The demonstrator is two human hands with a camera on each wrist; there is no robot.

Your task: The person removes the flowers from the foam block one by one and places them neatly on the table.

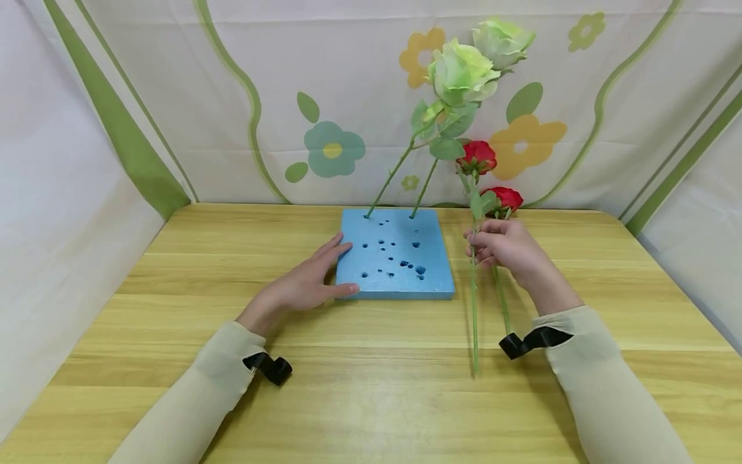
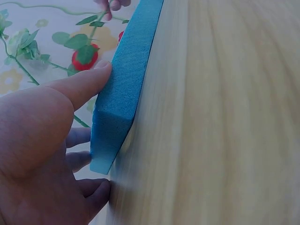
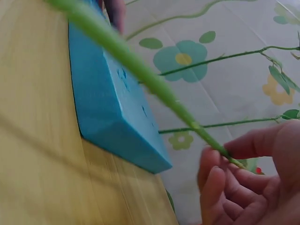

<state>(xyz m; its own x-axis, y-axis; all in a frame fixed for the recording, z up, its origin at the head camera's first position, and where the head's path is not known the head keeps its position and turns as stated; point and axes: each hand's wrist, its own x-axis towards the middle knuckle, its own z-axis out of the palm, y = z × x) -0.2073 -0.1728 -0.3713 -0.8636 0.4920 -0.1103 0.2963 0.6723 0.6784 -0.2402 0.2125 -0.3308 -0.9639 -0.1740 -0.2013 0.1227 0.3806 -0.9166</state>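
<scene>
A blue foam block (image 1: 394, 251) with several holes lies on the table. My left hand (image 1: 310, 277) rests against its left side, fingers spread, with the thumb (image 2: 89, 82) on top near the front corner. To the block's right, my right hand (image 1: 501, 248) pinches the green stem (image 3: 164, 93) of a red rose (image 1: 478, 158) between thumb and fingers. The rose stands upright, bloom up, its stem end hanging below the hand. Two pale green roses, a nearer one (image 1: 460, 74) and a farther one (image 1: 503, 44), stand in the block's back holes, leaning right.
A second red rose (image 1: 503, 200) lies on the wooden table (image 1: 406, 399) behind and beneath my right hand, its stem pointing toward me. A white curtain (image 1: 232, 167) with printed flowers rises behind the table's back edge. The tall pale roses overlap it.
</scene>
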